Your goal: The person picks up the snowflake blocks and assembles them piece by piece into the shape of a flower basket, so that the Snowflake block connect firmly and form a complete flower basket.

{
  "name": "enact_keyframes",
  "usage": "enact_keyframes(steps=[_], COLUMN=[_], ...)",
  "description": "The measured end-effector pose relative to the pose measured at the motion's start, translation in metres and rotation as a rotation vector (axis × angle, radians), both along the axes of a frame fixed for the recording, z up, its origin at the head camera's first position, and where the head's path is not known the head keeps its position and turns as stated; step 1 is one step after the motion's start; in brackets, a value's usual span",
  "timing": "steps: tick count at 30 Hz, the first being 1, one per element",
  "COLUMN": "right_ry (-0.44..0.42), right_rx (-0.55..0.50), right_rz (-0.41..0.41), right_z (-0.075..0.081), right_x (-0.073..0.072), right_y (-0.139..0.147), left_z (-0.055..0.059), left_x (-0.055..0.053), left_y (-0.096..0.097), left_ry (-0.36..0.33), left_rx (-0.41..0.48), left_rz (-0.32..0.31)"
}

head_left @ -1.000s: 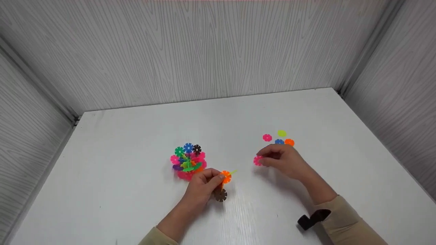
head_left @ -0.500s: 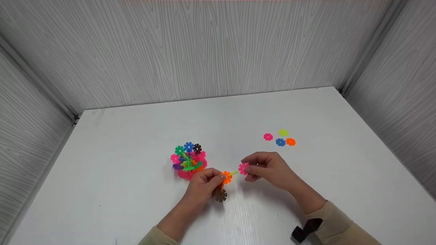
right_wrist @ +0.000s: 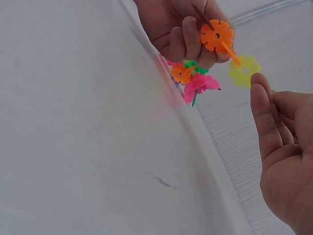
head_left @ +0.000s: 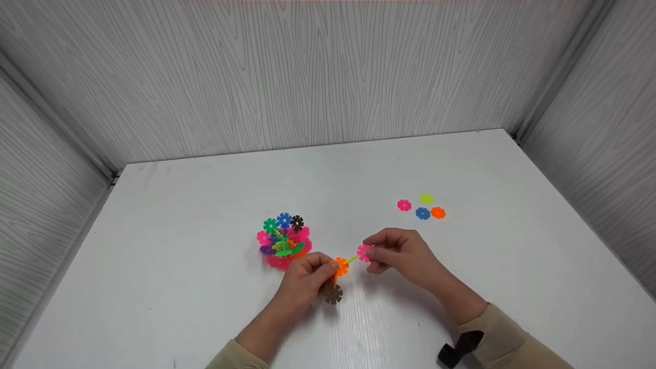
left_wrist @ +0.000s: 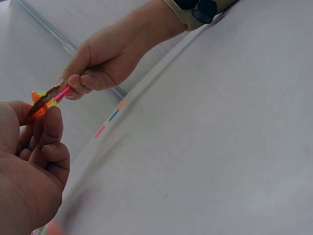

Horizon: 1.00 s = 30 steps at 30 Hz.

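My left hand (head_left: 305, 279) pinches an orange notched plastic disc (head_left: 342, 266) of a small joined chain above the table. A brown disc (head_left: 333, 294) hangs at the chain's lower end, and a yellow disc (right_wrist: 243, 71) sticks out on the other side, clear in the right wrist view. Between thumb and fingers, my right hand (head_left: 407, 253) holds a pink disc (head_left: 363, 252) against the yellow one's outer edge. The left wrist view shows this pink disc (left_wrist: 62, 94) edge-on; in the right wrist view the fingertips hide it.
Beyond my left hand stands a many-coloured cluster of joined discs (head_left: 283, 248). Loose pink (head_left: 404, 205), yellow (head_left: 426, 198), blue (head_left: 423, 213) and orange (head_left: 438, 212) discs lie past my right hand. Pale wood-grain walls (head_left: 328, 77) border the white table (head_left: 205, 205).
My right hand has brought the pink disc left from near the loose discs to the yellow disc's edge, where it stays over the last half second. The left hand has hardly moved.
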State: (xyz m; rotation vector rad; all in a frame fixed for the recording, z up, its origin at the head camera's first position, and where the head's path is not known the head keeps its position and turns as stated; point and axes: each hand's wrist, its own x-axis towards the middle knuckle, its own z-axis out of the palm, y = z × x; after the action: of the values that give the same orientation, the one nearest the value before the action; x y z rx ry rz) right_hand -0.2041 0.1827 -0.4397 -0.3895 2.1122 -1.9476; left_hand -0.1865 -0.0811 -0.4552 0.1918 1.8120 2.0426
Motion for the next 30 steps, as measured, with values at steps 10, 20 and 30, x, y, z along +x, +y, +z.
enact_keyframes(steps=[10,20,30], right_ry=[0.004,-0.006,0.002], right_rx=[-0.015,-0.018,-0.018], right_rz=[-0.017,-0.001,0.018], right_z=[0.0,-0.0012,-0.0028], right_x=[0.0004,0.001,0.0015], right_y=[-0.0007,-0.0005,-0.0034], left_z=[-0.0013,0.0005,0.0019], left_x=[-0.0003,0.0004,0.0019], left_y=[0.0,-0.0004,-0.0007], left_ry=[0.018,0.015,0.026], left_rx=[-0.016,-0.012,-0.022], left_rz=[0.013,0.001,-0.007])
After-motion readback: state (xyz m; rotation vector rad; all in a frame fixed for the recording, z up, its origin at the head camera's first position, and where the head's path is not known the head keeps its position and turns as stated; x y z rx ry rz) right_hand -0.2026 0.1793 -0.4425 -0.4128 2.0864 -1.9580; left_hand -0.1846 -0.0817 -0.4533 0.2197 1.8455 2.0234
